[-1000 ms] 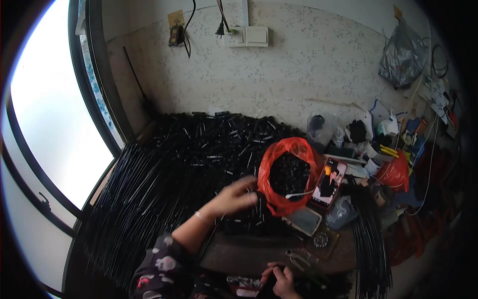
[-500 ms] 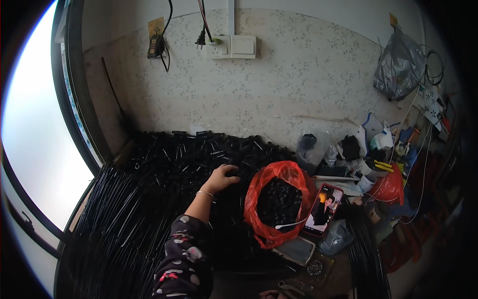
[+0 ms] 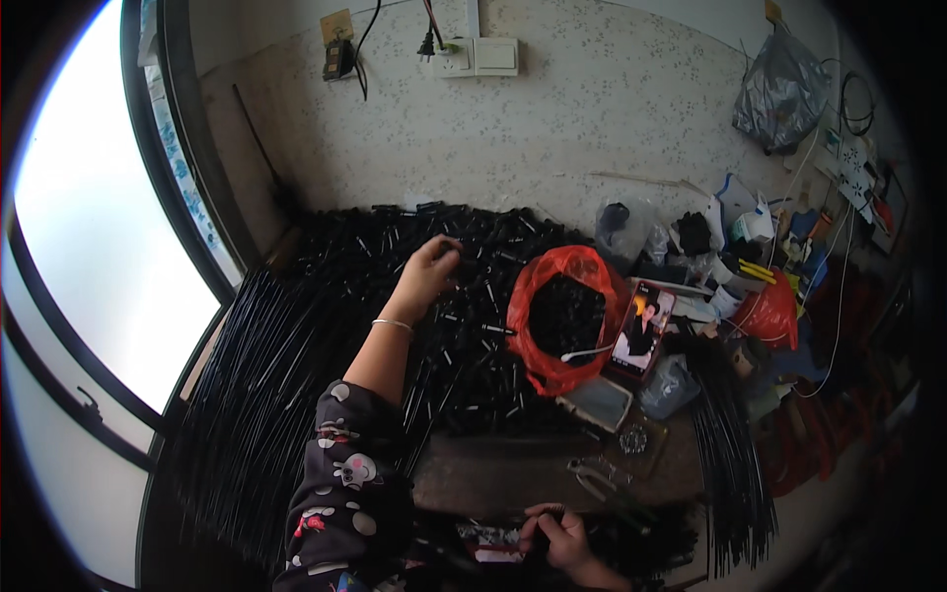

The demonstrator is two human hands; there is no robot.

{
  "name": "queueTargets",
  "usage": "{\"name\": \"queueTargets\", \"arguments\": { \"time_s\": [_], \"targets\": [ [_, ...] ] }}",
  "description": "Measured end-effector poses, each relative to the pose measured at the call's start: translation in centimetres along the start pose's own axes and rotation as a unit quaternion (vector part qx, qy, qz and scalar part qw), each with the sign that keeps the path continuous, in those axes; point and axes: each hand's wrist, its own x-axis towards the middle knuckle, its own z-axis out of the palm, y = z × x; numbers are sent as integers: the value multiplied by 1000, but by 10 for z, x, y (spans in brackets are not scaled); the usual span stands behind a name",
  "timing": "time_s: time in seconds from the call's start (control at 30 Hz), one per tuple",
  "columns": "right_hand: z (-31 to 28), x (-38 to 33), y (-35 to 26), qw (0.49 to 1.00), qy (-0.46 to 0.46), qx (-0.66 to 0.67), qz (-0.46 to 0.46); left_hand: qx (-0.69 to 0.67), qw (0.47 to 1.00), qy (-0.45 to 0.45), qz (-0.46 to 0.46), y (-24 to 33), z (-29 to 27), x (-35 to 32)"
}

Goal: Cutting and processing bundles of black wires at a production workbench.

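Observation:
My left hand (image 3: 429,276), with a bracelet at the wrist, reaches over a wide heap of small black tube-like parts (image 3: 365,247). Its fingers curl in toward the thumb; anything between them is lost against the black heap. Low in the picture, my right hand (image 3: 560,541) is closed in a pinch near the table's front edge, and what it pinches I cannot make out. To the right of the left hand stands a red plastic bag (image 3: 528,340), its mouth wide and full of small black pieces. A white stick-like tool (image 3: 587,352) lies across its rim.
Long thin black rods (image 3: 256,395) fan out at the left, and another bundle (image 3: 725,464) hangs at the right. A phone (image 3: 643,331) leans beside the bag. Near it are a shallow tray (image 3: 600,403), pliers (image 3: 592,481) and clutter (image 3: 730,266) along the wall.
The view has tipped downward, so the scene sits higher. My left hand has shifted slightly left over the heap and its fingers have drawn in. My right hand has come more fully into view.

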Motion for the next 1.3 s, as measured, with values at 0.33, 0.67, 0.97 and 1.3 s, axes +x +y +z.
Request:
{"name": "queueTargets", "arguments": {
  "time_s": [0.33, 0.67, 0.97, 1.3],
  "targets": [
    [4, -3, 16, 999, 16, 18, -39, -57, 989, 121, 59, -26, -2, -117],
    [-9, 0, 13, 998, 15, 63, -14, 634, 748, -156, 119, -82, 42, -161],
    [-27, 9, 12, 995, -9, 97, 3, 564, 800, -18, 202, -83, 51, -157],
    [-21, 10, 18, 999, 14, 35, 0, 606, 794, -16, -31, -91, 112, -270]
  ]
}}
